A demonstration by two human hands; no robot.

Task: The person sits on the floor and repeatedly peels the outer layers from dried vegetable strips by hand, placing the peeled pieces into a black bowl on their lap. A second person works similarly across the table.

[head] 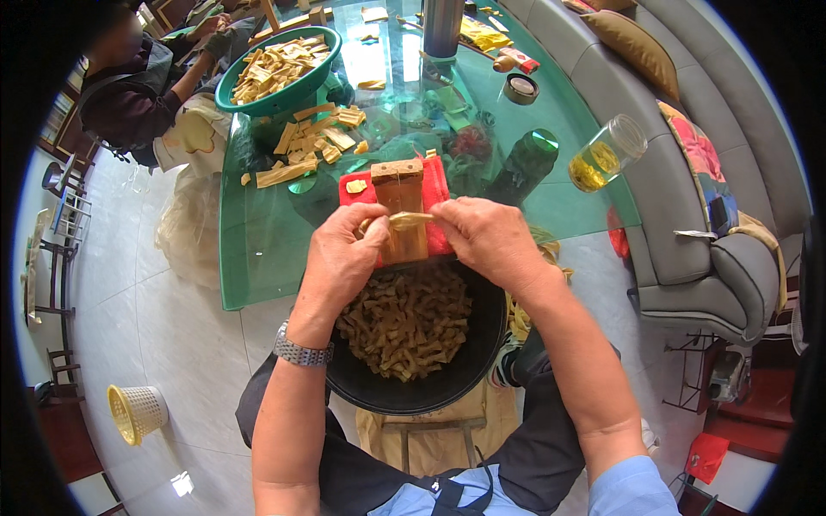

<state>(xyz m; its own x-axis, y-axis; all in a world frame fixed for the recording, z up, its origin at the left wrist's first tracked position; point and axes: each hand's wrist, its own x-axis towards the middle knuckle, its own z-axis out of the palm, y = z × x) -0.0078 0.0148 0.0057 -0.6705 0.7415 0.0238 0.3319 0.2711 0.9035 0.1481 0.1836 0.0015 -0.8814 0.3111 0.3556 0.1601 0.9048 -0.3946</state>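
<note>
My left hand and my right hand pinch the two ends of a thin, yellowish, twisted strip. They hold it level just above a small wooden board. The board has a raised wooden block at its far end and lies on a folded red cloth at the edge of the glass table. A pale flake rests on the cloth, left of the block. Below my hands, a black basin between my knees holds a heap of brownish twisted pieces.
Flat pale pieces lie loose on the glass table, and more fill a green basin. A glass jar of yellow liquid and a metal flask stand at right and back. Another person sits at the left; a grey sofa stands right.
</note>
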